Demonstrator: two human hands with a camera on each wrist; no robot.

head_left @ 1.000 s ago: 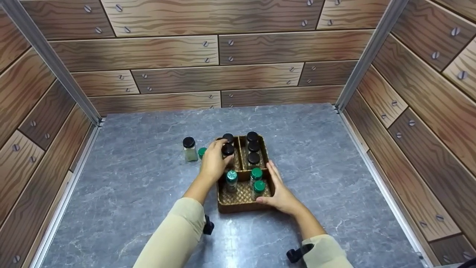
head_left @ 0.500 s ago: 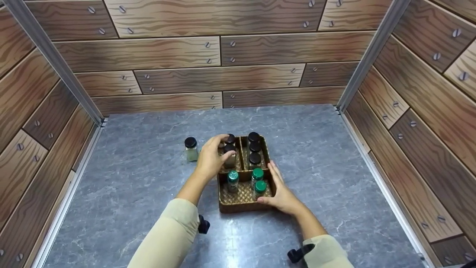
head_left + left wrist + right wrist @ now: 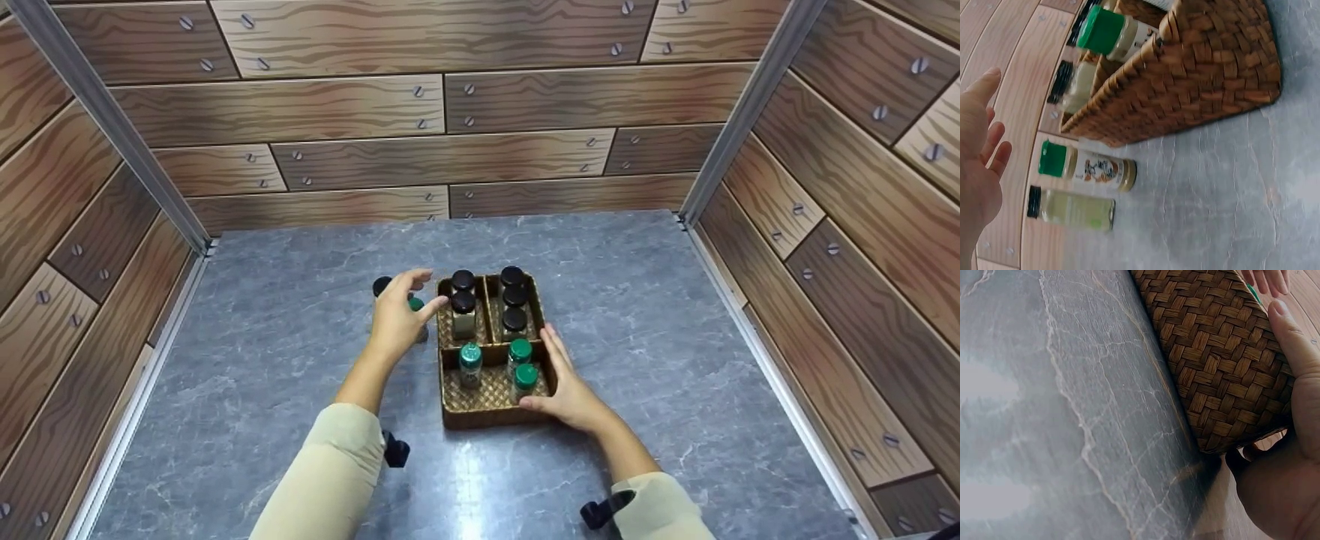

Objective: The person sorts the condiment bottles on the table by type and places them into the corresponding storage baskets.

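Note:
A woven basket [image 3: 486, 411] sits mid-table. Its back left section holds two black-lid jars [image 3: 463, 302], the back right three black-lid jars [image 3: 514, 297], and the front three green-lid jars [image 3: 519, 350]. My left hand [image 3: 409, 297] hovers with fingers spread and empty just left of the basket, over a green-lid jar [image 3: 415, 304] and a black-lid jar [image 3: 382, 285] standing on the table. The left wrist view shows these two, the green-lid jar [image 3: 1086, 167] and the black-lid jar [image 3: 1072, 209], beside the basket [image 3: 1202, 73], with the hand [image 3: 979, 163] apart from them. My right hand [image 3: 559, 379] lies with straight fingers against the basket's right wall, thumb [image 3: 1292, 343] on the front corner.
The grey marbled tabletop [image 3: 675, 337] is enclosed by wood-patterned walls [image 3: 450, 112] at the back and on both sides, with metal rails along the edges. Bare table lies left, right and behind the basket.
My left hand let go of the black-lid jar in the back left section and moved left out of the basket, over the two jars on the table. The right hand stayed put.

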